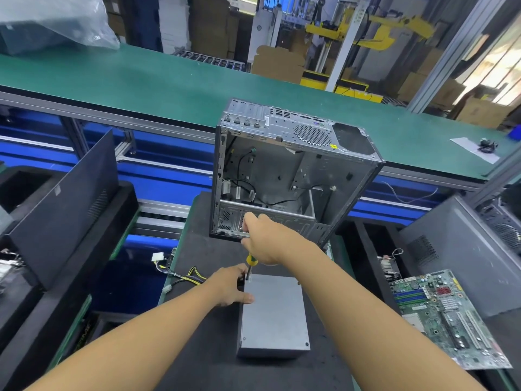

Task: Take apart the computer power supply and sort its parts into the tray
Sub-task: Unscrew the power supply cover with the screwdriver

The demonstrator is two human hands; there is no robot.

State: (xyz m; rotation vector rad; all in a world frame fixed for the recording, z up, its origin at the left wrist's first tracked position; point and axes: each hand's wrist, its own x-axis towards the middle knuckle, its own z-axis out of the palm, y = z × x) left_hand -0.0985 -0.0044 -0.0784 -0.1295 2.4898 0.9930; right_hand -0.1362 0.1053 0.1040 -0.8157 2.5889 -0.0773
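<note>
The grey metal power supply lies flat on the dark mat in front of me, its cable bundle trailing off to the left. My left hand grips the box at its far left corner, thumb on the top plate. My right hand grips a screwdriver with a yellow and green handle, held upright. The tip stands on the far left corner of the lid, next to my left fingers.
An open, emptied computer case stands just behind the power supply. A green motherboard lies to the right beside a grey side panel. A dark panel leans at the left. A green conveyor belt runs across the back.
</note>
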